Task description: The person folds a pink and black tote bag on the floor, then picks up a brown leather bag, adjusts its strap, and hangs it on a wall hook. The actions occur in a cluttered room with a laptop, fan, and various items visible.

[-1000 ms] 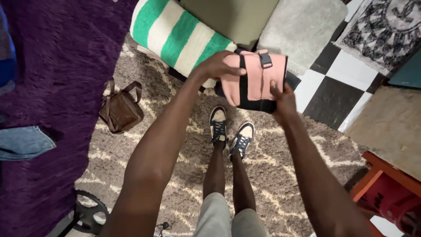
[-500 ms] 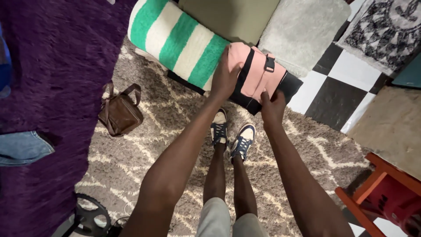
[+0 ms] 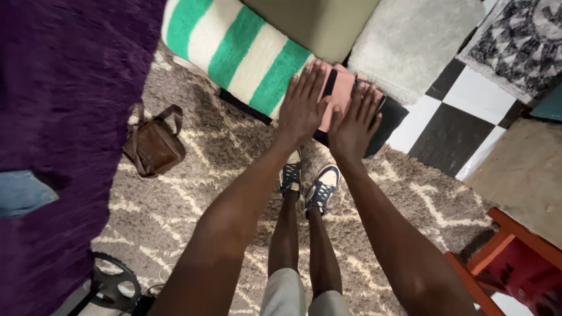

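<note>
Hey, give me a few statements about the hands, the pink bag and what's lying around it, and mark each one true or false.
1. Both hands lie flat, fingers spread, on the pink and black bag. True: the left hand and the right hand press on it side by side.
2. The bag lies beside a green and white striped roll. True.
3. The brown leather bag is in the left hand. False: it lies apart on the grey shag rug.
4. The purple rug is on the right. False: it is on the left.
5. The red stool stands at the lower right. True.
</note>
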